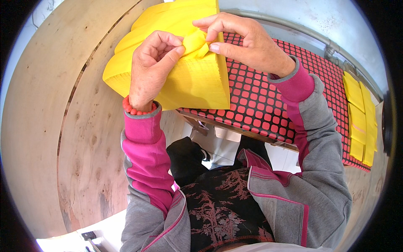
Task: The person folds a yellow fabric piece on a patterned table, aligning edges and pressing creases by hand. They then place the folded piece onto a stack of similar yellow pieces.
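Note:
Between my two hands is a small folded piece of yellow paper [194, 42], loosely rounded, with a loose flap at its lower right. My left hand [154, 60] pinches its left side between thumb and fingers. At its right side, the thumb and a finger of my right hand [242, 42] close on the edge, while the index finger extends over the top. Just beneath lies a thick stack of yellow paper [195, 82], its layered edges showing at the front. The stack bulges in waves toward the left.
A bench with a red-and-black checked cover [252, 104] stands before me. Flat folded yellow strips [358, 119] lie at its right end. A metal pipe [283, 23] runs along the pale wall behind. To the left is a wooden board surface [91, 138] with a dark seam.

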Available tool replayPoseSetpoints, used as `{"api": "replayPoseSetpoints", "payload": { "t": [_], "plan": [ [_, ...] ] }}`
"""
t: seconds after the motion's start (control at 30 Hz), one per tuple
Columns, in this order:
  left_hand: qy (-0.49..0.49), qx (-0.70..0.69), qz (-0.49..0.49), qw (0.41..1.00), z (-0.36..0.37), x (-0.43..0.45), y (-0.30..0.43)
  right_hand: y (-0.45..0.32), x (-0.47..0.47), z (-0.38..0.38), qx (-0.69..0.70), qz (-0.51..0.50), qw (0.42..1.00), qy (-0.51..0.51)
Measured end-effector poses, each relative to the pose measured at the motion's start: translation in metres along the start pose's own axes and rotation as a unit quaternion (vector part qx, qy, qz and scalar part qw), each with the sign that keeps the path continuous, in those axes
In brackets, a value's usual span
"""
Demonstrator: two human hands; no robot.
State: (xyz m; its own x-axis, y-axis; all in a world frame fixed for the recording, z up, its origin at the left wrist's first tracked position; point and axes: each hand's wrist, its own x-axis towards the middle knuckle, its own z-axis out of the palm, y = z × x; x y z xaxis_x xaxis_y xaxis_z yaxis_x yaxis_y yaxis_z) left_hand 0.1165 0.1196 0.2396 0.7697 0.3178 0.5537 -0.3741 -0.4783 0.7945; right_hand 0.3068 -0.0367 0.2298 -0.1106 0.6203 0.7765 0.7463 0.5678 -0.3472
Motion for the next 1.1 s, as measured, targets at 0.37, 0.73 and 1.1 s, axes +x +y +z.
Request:
{"api": "replayPoseSetpoints", "payload": {
  "t": [0.37,0.73,1.1],
  "plan": [
    [-0.06,0.064,0.048,0.995,-0.0042,-0.0019,0.0002,0.0001,0.0005,-0.0005,-0.041,-0.043,0.998,-0.001],
    [-0.092,0.058,0.028,0.994,-0.0071,-0.0024,0.0056,-0.0003,0.0013,0.0019,0.004,-0.005,1.0,-0.017],
    [-0.045,0.049,-0.006,0.998,-0.0035,-0.0033,0.0035,0.0012,-0.0001,0.0037,0.022,0.01,1.0,-0.005]
  ]
}}
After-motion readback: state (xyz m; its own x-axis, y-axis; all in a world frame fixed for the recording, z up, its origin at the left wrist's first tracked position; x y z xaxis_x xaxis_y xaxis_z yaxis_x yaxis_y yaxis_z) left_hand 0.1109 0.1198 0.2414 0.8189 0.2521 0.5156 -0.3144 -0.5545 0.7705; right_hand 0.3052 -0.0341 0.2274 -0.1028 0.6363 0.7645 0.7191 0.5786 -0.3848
